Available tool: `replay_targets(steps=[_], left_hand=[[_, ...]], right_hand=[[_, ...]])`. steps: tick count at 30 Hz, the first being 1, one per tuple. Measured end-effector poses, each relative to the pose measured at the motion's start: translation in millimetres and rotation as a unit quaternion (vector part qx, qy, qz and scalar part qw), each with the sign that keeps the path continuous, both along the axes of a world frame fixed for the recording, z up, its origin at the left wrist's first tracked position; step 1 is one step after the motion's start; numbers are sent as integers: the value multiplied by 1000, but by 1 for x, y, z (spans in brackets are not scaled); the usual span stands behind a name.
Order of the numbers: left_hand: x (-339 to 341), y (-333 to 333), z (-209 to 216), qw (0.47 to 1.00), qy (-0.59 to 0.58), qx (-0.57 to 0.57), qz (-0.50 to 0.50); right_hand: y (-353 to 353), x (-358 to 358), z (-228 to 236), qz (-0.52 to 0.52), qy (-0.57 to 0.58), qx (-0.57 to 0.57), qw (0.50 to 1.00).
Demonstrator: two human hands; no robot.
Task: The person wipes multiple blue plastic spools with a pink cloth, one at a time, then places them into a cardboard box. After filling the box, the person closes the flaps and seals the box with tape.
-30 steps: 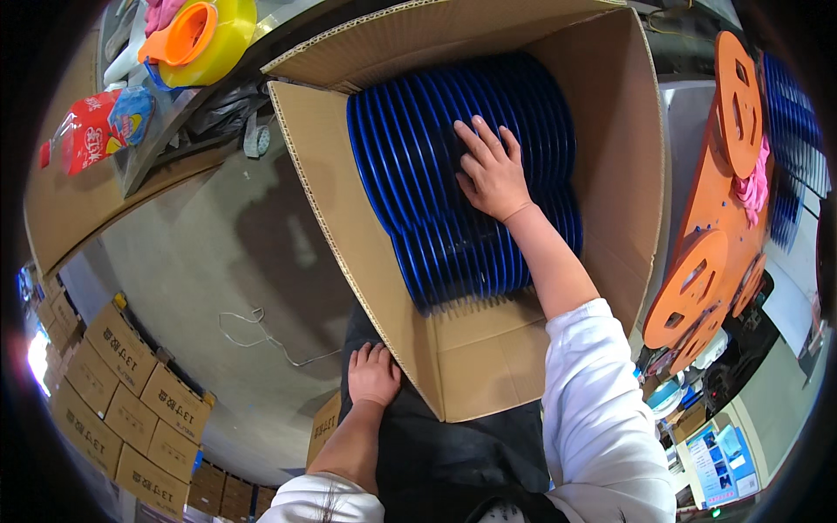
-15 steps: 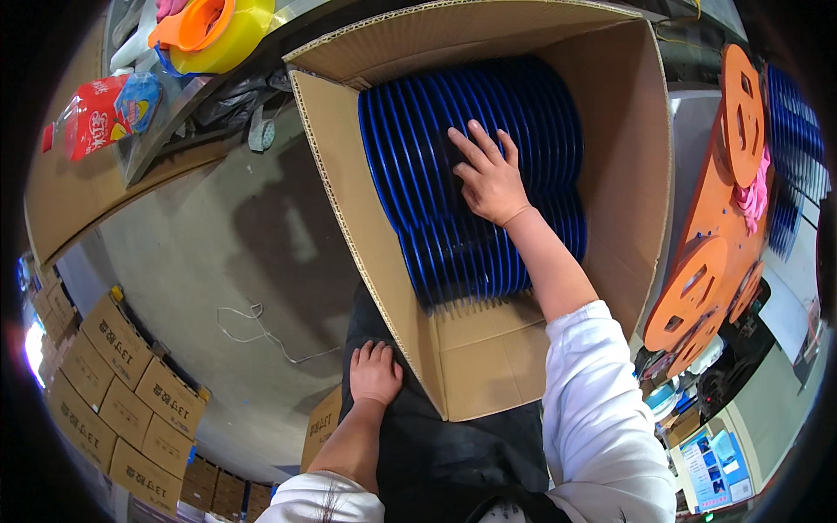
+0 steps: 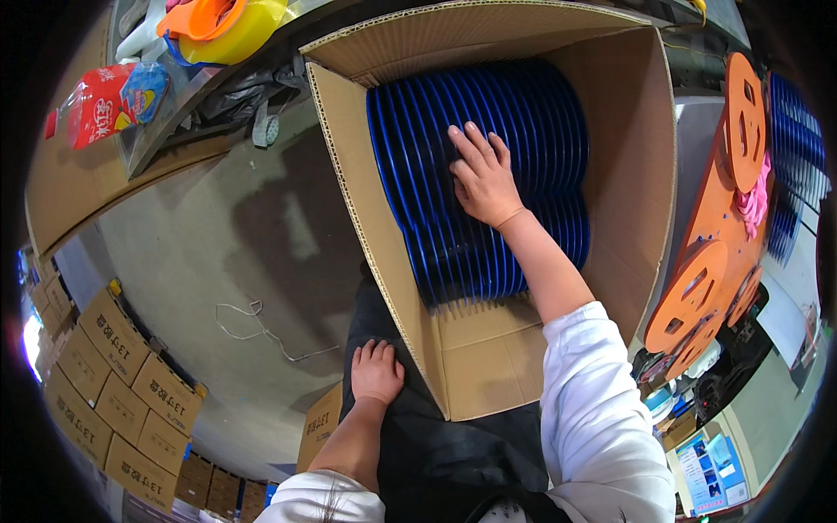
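Observation:
In front of me stands a cardboard box (image 3: 493,370), its top open. Inside it, several dark discs with blue edges (image 3: 418,174) are packed on edge in overlapping rows. My right hand (image 3: 486,179) rests on the tops of these discs near the middle of the box, fingers stretched out and a little apart, holding nothing. My left hand (image 3: 377,372) lies flat on my dark-clothed thigh beside the box's lower left edge, its fingers extended and nothing in it.
At right stands an orange board with round slotted discs (image 3: 689,292) and a pink cloth (image 3: 752,202); more blue discs (image 3: 793,122) lie beyond. Stacked cartons (image 3: 122,405) fill the lower left. A red-labelled bottle (image 3: 109,105) and tape rolls (image 3: 231,30) lie upper left. A white cord (image 3: 261,329) crosses the floor.
My right hand stays on the discs, its fingers drawn slightly closer together. The box appears shifted slightly to the right in view. My left hand has not moved.

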State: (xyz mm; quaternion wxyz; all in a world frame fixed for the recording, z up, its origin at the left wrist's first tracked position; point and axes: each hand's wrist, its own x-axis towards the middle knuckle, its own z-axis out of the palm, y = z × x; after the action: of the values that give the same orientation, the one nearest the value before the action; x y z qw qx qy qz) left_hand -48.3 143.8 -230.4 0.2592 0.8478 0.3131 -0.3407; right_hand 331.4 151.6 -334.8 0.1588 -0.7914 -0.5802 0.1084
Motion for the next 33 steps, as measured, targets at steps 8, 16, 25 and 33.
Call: replay_targets(steps=[8,16,25,33], left_hand=[[-1,1,0,1000,-1,-6,-3],[-3,1,-1,1000,1,-11,4],[-2,2,1,1000,-18,2,3],[-5,1,-1,1000,-18,2,6]], right_hand=[[5,-4,3,25,44,-12,999],[16,-12,10,-8,72,-29,997],[21,-24,-4,41,36,42,998],[28,-23,6,37,79,6,996]])
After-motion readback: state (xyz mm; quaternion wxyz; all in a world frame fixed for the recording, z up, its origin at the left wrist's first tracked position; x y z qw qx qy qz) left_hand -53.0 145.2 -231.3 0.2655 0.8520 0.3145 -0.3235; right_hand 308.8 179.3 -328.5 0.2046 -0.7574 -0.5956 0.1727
